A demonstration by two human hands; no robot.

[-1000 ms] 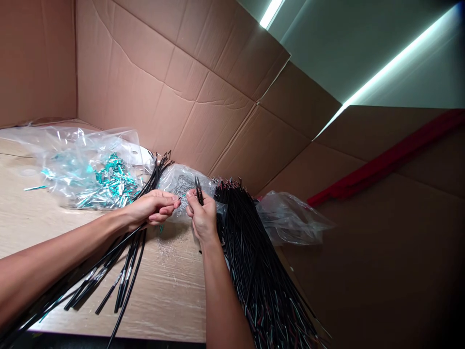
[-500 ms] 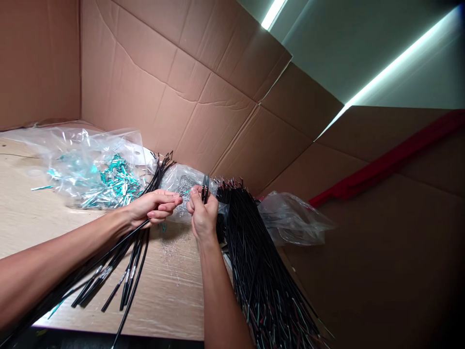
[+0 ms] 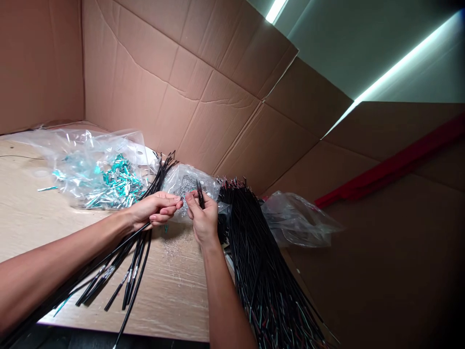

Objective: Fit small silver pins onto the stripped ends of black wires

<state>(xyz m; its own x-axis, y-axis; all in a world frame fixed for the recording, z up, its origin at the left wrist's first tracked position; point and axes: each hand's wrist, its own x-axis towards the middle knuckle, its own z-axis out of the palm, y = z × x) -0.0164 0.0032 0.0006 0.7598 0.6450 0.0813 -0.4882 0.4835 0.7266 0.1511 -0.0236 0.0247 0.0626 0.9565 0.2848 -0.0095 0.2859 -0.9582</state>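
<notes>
In the head view my left hand [image 3: 156, 209] is closed around a thin black cable [image 3: 144, 228], pinching it near its tip between thumb and forefinger. My right hand [image 3: 204, 220] meets it from the right, thumb and forefinger together at the cable's tip. A dark pointed hand tool [image 3: 200, 193] stands upright in the right hand; whether it is tweezers or snips I cannot make out. Under my left forearm lies a loose bunch of black cables [image 3: 132, 271], some with silvery stripped stretches. The exact grip on the tip is too small to see.
A clear plastic bag [image 3: 85, 145] with teal and silver foil scraps lies at left. Behind my hands is another bag [image 3: 212, 182] with fine silvery bits. A thick bundle of black cables [image 3: 261, 261] runs down the right, beside a crumpled bag [image 3: 301, 218]. Cardboard walls [image 3: 152, 72] stand behind.
My right hand's fingertips have come closer to the left hand at the cable tip. The dark tool has tipped slightly leftward. The teal strand between the hands shows less.
</notes>
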